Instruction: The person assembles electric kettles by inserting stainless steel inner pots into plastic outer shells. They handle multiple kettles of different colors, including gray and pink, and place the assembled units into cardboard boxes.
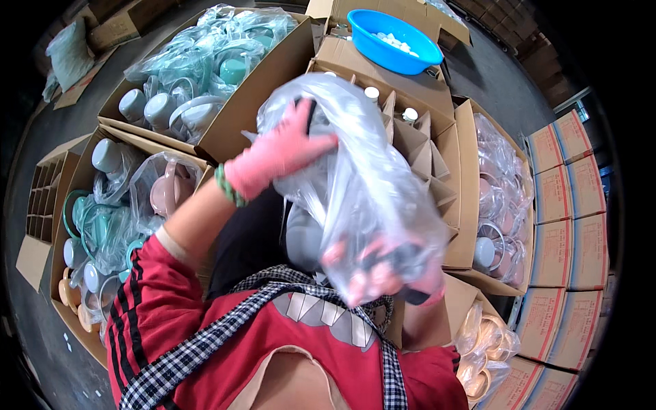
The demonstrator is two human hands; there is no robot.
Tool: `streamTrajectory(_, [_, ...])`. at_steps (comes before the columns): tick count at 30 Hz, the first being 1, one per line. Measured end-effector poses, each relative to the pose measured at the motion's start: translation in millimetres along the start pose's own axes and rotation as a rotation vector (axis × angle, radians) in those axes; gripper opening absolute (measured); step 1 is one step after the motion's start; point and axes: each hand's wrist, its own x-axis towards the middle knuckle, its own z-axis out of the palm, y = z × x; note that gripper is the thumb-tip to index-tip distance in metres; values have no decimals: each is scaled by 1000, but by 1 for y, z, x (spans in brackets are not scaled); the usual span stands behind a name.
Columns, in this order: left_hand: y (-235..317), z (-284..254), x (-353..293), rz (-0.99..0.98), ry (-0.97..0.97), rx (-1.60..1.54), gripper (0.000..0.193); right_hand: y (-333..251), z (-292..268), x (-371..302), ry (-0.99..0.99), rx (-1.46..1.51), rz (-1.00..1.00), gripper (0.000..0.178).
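Both gloved hands clamp a clear plastic bag point(355, 178): left hand point(277, 157) on top, right hand point(389, 270) beneath. Divided carton point(417, 137) and blue basin point(393, 41) sit behind; bag hides the carton's nearer cells.

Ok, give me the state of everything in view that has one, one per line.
Clear plastic bag: lifted off the boxes, crumpled, held at top and bottom.
Left hand: pink glove, grip closed on the bag's top.
Right hand: inside or behind the bag's lower end; grip unclear.
Blue basin: upright, holds small white pieces.
Divider carton: open, white-capped bottles in some cells.
Cartons of bagged ware: open, full.
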Motion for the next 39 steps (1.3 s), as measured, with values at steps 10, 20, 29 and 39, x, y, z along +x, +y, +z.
streamTrajectory(10, [-24,40,93,237,243,-941,37,-25,-112,86,248,-2178,-14,30])
streamTrajectory(20, [-109,96,-4,-304,-6,-1827,28,56,-62,-40,74,-1360,77,32])
streamTrajectory(29, [-109,41,-57,869,-461,130,11,87,-37,-80,538,-96,410,54])
streamTrajectory(39, [-102,31,-108,393,-670,-442,31,94,-19,-29,601,-369,225,43])
